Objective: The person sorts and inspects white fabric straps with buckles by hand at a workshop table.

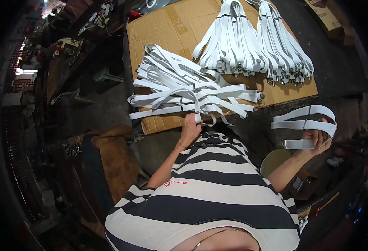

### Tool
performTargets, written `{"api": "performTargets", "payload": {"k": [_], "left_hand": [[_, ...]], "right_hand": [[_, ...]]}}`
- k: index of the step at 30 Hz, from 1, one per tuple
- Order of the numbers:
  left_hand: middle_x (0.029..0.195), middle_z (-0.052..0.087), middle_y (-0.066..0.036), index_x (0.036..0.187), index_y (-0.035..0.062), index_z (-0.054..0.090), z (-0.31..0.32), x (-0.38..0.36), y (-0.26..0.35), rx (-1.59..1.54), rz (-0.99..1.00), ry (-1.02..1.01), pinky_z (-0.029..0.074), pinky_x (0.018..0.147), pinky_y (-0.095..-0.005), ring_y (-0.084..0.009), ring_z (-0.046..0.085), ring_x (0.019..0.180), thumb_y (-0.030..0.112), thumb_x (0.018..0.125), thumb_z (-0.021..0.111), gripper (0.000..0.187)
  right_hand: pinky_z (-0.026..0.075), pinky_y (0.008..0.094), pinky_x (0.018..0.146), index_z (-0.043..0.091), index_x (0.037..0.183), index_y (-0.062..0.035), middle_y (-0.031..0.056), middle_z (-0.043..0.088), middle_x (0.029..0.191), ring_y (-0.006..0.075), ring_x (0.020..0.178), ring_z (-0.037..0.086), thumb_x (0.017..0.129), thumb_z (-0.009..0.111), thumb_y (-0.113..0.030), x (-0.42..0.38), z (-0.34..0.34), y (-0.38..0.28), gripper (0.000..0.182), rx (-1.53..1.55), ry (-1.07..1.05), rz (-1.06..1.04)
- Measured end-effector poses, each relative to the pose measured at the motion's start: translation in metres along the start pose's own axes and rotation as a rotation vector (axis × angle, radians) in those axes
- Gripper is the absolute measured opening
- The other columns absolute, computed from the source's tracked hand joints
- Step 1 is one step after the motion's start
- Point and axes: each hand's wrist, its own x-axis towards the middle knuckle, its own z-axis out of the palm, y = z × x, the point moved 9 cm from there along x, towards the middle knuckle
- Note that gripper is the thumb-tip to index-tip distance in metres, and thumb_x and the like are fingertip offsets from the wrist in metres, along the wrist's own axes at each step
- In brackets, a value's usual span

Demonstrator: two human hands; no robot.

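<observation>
A flat, looped white strap [290, 124] fills the right grip [318, 140]; the left grip [190, 129] pinches a similar strap [198, 116].

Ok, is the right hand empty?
No, the right hand grips a looped white strap, held off to the side of the cardboard.

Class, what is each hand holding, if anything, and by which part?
Right hand: a looped strap, by its bend. Left hand: a white strap at the edge of the pile; part unclear.
</observation>
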Motion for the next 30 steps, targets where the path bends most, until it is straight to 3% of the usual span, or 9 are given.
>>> {"api": "performTargets", "payload": {"k": [2, 5, 10, 12, 14, 15, 21, 27, 30], "left_hand": [[0.081, 0.06, -0.018, 0.099, -0.0045, 0.052, -0.016, 0.005, 0.015, -0.259, -0.028, -0.053, 0.046, 0.07, -0.0419, -0.0354, 0.057, 0.074, 0.012, 0.082, 0.059, 0.025], [0.079, 0.064, -0.006, 0.109, 0.002, 0.046, -0.04, 0.016, 0.021, -0.706, -0.261, -0.218, 0.051, 0.056, -0.0269, -0.011, 0.061, 0.071, 0.021, 0.096, 0.046, 0.023], [0.078, 0.064, -0.009, 0.094, 0.0046, 0.05, -0.142, 0.045, 0.037, -1.23, -0.268, -0.149, 0.051, 0.063, -0.0278, -0.0149, 0.062, 0.069, 0.018, 0.094, 0.051, 0.014], [0.078, 0.064, -0.011, 0.093, 0.0035, 0.051, -0.181, 0.057, 0.022, -1.364, -0.246, -0.017, 0.053, 0.063, -0.0288, -0.0148, 0.063, 0.068, 0.015, 0.093, 0.051, 0.012], [0.078, 0.063, -0.011, 0.095, 0.0035, 0.051, -0.214, 0.072, 0.009, -1.344, -0.208, 0.027, 0.053, 0.063, -0.0293, -0.0164, 0.062, 0.067, 0.017, 0.092, 0.053, 0.014], [0.078, 0.063, -0.011, 0.098, 0.0033, 0.051, -0.228, 0.08, -0.001, -1.371, -0.172, 0.073, 0.053, 0.065, -0.0294, -0.0165, 0.062, 0.067, 0.018, 0.091, 0.054, 0.016], [0.073, 0.063, -0.006, 0.084, 0.005, 0.057, -0.29, 0.101, -0.006, -1.42, -0.075, 0.206, 0.05, 0.058, -0.0207, -0.0114, 0.061, 0.062, 0.021, 0.091, 0.053, 0.018], [0.083, 0.062, -0.009, 0.086, 0.007, 0.052, -0.217, 0.138, -0.006, -1.562, -0.078, 0.419, 0.052, 0.061, -0.0308, -0.016, 0.062, 0.072, 0.016, 0.093, 0.051, 0.012], [0.083, 0.062, -0.008, 0.094, 0.0077, 0.047, -0.145, 0.128, 0.035, -1.506, -0.172, 0.178, 0.051, 0.053, -0.0293, -0.0169, 0.061, 0.062, 0.017, 0.093, 0.052, 0.011]], "right_hand": [[0.037, 0.0209, 0.041, 0.042, 0.108, 0.0259, 0.0114, 0.058, 0.059, 0.008, 0.031, 0.042, 0.097, 0.037, -0.028, -0.013, 0.007, -0.001, 0.055, -0.009, 0.032, -0.05], [0.037, 0.0206, 0.042, 0.041, 0.11, 0.0252, 0.013, 0.06, 0.062, 0.0066, 0.031, 0.041, 0.097, 0.038, -0.027, -0.032, 0.021, 0.005, 0.054, -0.016, -0.033, -0.085], [0.036, 0.0167, 0.04, 0.041, 0.12, 0.0175, 0.028, 0.061, 0.104, 0.004, 0.034, 0.046, 0.094, 0.044, -0.019, -0.059, 0.017, 0.019, 0.044, 0.003, -0.097, -0.133], [0.035, 0.0154, 0.04, 0.041, 0.121, 0.0158, 0.0283, 0.061, 0.106, 0.004, 0.034, 0.046, 0.094, 0.044, -0.017, -0.069, 0.032, 0.033, 0.042, -0.056, -0.08, -0.144], [0.032, 0.0172, 0.044, 0.04, 0.118, 0.0174, 0.0088, 0.062, 0.071, 0.0021, 0.034, 0.042, 0.097, 0.038, -0.016, -0.084, 0.036, 0.037, 0.039, -0.072, -0.018, -0.209], [0.032, 0.0172, 0.044, 0.04, 0.118, 0.0174, 0.0088, 0.062, 0.071, 0.0021, 0.034, 0.042, 0.097, 0.038, -0.016, -0.091, 0.041, 0.041, 0.039, -0.077, -0.019, -0.219], [0.036, 0.0169, 0.046, 0.042, 0.118, 0.0154, 0.0304, 0.055, 0.117, 0.003, 0.036, 0.047, 0.096, 0.038, -0.015, -0.126, 0.052, 0.037, 0.038, -0.082, -0.11, -0.256], [0.034, 0.0157, 0.045, 0.043, 0.118, 0.0155, 0.0307, 0.054, 0.117, 0.0036, 0.037, 0.048, 0.095, 0.041, -0.014, -0.143, 0.056, 0.035, 0.037, -0.107, -0.032, -0.331], [0.034, 0.0158, 0.046, 0.044, 0.117, 0.0158, 0.0313, 0.054, 0.117, 0.0034, 0.037, 0.048, 0.094, 0.043, -0.013, -0.153, 0.057, 0.029, 0.037, -0.146, -0.053, -0.339]]}}
